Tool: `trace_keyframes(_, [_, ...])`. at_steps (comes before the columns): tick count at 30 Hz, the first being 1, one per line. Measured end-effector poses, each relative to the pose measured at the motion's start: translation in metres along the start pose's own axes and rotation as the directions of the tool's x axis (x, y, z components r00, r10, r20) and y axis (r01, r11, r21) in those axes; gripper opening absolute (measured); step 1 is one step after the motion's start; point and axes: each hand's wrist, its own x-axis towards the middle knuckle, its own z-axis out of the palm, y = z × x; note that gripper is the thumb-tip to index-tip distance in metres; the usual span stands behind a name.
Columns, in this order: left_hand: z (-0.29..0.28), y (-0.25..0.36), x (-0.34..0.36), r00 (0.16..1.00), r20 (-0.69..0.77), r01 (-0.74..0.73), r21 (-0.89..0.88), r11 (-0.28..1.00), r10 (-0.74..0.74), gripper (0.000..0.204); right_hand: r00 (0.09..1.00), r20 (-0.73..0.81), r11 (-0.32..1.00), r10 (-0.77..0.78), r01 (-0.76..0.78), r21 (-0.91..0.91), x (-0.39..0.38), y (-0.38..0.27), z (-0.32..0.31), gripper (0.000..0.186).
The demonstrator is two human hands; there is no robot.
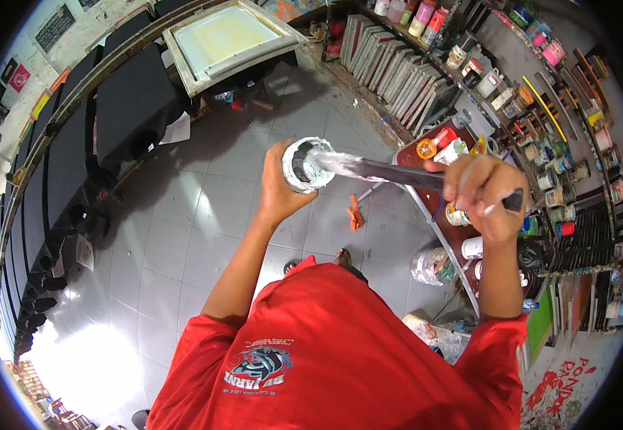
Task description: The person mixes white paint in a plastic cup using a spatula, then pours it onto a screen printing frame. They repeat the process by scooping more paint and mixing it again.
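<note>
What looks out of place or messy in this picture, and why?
A crumpled orange scrap lies on the grey tiled floor, perhaps dropped litter. Thick white paste coats the rim of the round white tub and smudges the right hand, which looks messy.

At the frame's centre, the left hand [280, 185] is around a cup [298, 185]. A stick [404, 174] reaches from the cup's mouth rightward into the right hand [485, 192]. Jars [472, 248] stand on the tabletop [446, 231] at right. A rag [355, 213] lies on the floor [204, 247], below right of the cup. Cloths [132, 93] line the left side; panels [390, 72] stand upper right, beneath bottles [421, 19].
</note>
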Motion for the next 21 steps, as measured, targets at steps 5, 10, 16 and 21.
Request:
trace_keyframes(5, [-0.007,0.007,-0.005,0.988,0.116,-0.098,-0.038,0.994,0.102,0.088,0.917,0.399,0.992,0.007,0.044,-0.117,0.037,0.020,0.010,0.004])
trace_keyframes(10, [-0.011,0.012,-0.012,0.982,0.118,-0.135,-0.121,0.983,0.149,0.091,0.953,0.300,0.993,0.038,-0.002,-0.120,0.053,0.030,0.032,0.014])
trace_keyframes(16, [-0.011,0.005,-0.015,0.960,-0.118,-0.246,0.064,0.967,0.252,0.099,0.934,-0.357,0.983,-0.023,0.086,0.161,0.033,0.059,0.047,0.043])
trace_keyframes(21, [-0.006,-0.007,-0.023,0.956,-0.202,-0.163,0.242,0.957,0.213,0.104,0.641,-0.762,0.976,0.087,0.100,0.195,0.010,0.078,0.062,0.044])
